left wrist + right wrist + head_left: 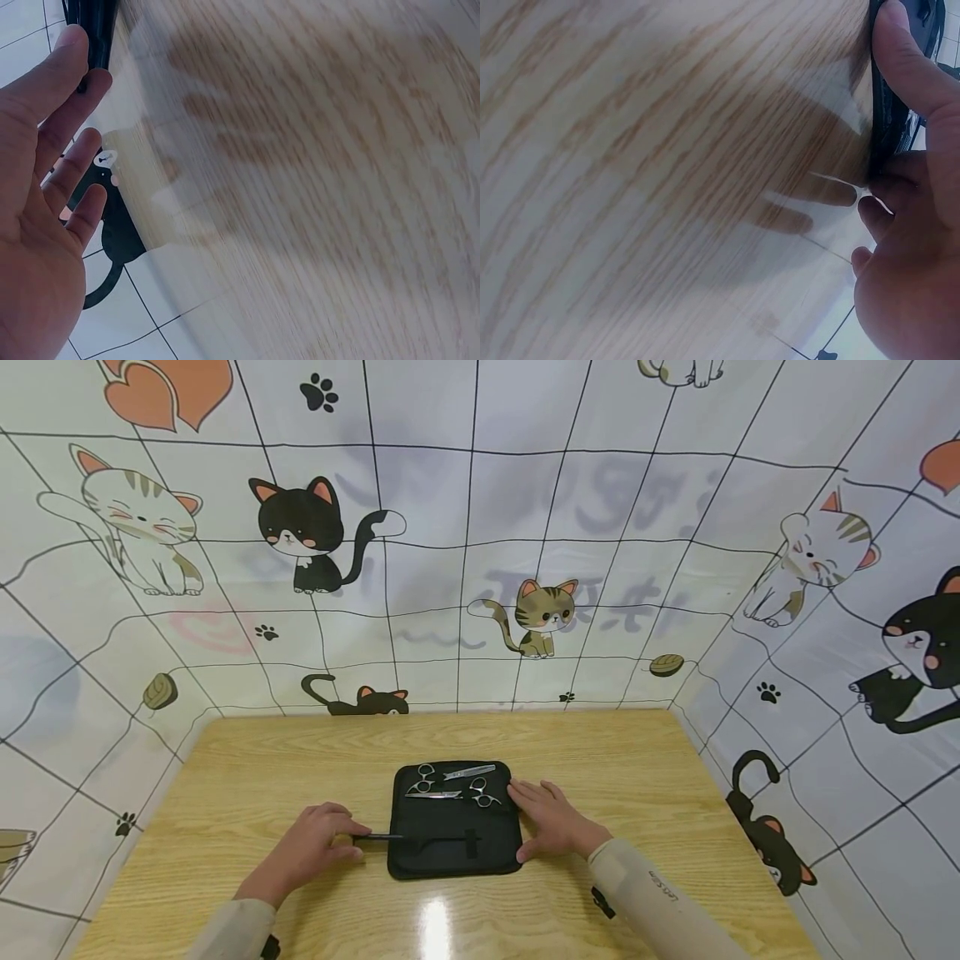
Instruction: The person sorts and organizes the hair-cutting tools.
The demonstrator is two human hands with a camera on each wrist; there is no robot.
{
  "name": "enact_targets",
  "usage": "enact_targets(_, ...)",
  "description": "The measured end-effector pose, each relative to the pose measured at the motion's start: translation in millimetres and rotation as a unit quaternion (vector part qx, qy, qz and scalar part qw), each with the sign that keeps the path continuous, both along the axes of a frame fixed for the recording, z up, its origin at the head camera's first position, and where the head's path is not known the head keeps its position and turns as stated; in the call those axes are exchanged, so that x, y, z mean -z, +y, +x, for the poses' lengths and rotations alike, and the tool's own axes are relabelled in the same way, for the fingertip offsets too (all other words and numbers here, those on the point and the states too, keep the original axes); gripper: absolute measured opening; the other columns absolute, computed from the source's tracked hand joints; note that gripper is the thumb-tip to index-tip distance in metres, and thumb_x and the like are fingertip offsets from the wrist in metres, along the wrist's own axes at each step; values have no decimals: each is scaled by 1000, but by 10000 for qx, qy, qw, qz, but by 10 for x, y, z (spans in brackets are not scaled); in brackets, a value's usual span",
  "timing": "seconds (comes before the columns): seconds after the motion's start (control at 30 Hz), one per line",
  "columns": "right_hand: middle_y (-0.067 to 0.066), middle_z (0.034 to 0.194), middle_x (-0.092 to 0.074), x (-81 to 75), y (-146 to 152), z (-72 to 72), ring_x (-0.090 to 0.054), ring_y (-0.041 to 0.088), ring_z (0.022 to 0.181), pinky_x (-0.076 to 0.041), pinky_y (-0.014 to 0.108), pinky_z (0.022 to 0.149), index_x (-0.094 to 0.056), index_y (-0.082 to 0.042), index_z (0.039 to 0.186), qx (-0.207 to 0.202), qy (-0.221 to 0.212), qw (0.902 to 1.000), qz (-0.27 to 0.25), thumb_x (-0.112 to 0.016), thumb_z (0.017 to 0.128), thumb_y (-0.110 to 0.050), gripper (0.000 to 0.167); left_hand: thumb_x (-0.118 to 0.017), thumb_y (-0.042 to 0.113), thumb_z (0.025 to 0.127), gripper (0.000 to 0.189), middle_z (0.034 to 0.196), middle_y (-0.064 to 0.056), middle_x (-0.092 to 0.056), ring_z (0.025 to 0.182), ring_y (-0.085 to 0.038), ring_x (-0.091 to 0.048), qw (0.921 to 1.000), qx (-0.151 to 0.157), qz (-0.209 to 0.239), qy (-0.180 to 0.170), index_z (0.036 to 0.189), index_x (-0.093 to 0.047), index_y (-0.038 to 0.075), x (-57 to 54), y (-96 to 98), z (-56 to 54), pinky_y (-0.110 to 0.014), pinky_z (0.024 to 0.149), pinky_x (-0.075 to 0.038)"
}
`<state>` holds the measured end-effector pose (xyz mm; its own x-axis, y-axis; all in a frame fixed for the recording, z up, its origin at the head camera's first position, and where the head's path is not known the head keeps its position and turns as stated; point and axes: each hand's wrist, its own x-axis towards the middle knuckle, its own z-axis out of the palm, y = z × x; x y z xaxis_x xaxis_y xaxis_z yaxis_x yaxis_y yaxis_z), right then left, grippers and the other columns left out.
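A flat black case (450, 864) with rounded corners lies open on the table. Thinning shears (468, 772) and, below them, a pair of hair scissors (435, 795) are set in its far half. At the case's left edge, my left hand (318, 843) pinches the end of a slim black comb (382, 837) between thumb and forefinger; its other end reaches over the case, where its outline blends into the black. My right hand (551, 818) rests against the case's right edge, fingers spread; its thumb (900, 45) touches the rim in the right wrist view.
A small black strap (471, 843) crosses the near half of the case. The wooden table (600, 760) meets fabric walls (450, 568) printed with cats and grid lines at the back and sides.
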<state>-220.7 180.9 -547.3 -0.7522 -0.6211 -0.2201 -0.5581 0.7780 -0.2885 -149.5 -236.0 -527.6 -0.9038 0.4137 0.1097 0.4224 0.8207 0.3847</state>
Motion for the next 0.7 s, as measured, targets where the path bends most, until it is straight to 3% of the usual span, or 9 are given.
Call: enact_targets(0.7, 9, 162, -23, 26, -1, -8, -24, 29, 150, -14, 55, 121, -24, -7, 155, -34, 66, 10000, 60, -76, 70, -61, 114, -81, 34, 76, 27, 97, 15, -70, 102, -18, -60, 9999, -59, -44, -77, 102, -77, 29, 80, 110, -40, -49, 96, -46)
